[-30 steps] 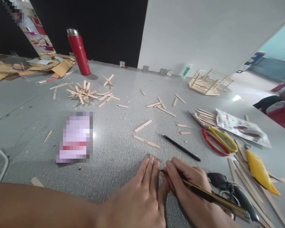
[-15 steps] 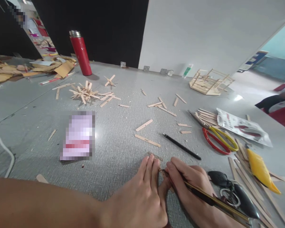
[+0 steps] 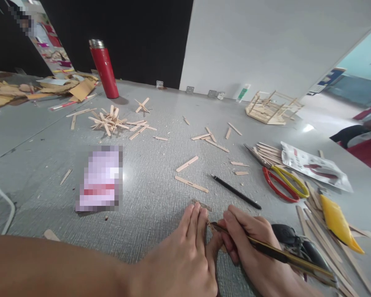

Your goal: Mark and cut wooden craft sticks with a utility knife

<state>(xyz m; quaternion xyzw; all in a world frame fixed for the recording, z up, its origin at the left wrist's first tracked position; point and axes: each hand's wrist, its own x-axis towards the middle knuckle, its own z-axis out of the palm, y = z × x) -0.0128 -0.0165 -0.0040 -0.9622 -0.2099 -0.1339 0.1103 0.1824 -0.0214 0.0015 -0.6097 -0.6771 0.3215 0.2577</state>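
My left hand (image 3: 187,255) lies flat on the grey table, fingers together and stretched out, pressing down a small wooden stick (image 3: 201,205) whose end shows past the fingertips. My right hand (image 3: 250,243) is closed round a yellow-and-black utility knife (image 3: 278,255), its tip right beside my left fingers at the stick. A black pen (image 3: 235,192) lies just beyond both hands.
Red-and-yellow scissors (image 3: 282,183), a plastic packet (image 3: 315,165), a yellow object (image 3: 338,222) and loose sticks lie to the right. A stick frame model (image 3: 273,108) and red flask (image 3: 104,68) stand farther back. Scattered stick pieces (image 3: 111,120) and cardboard scraps (image 3: 43,88) cover the left.
My right hand has shifted the knife slightly along the stick beside my left fingers. The left hand stays pressed in place.
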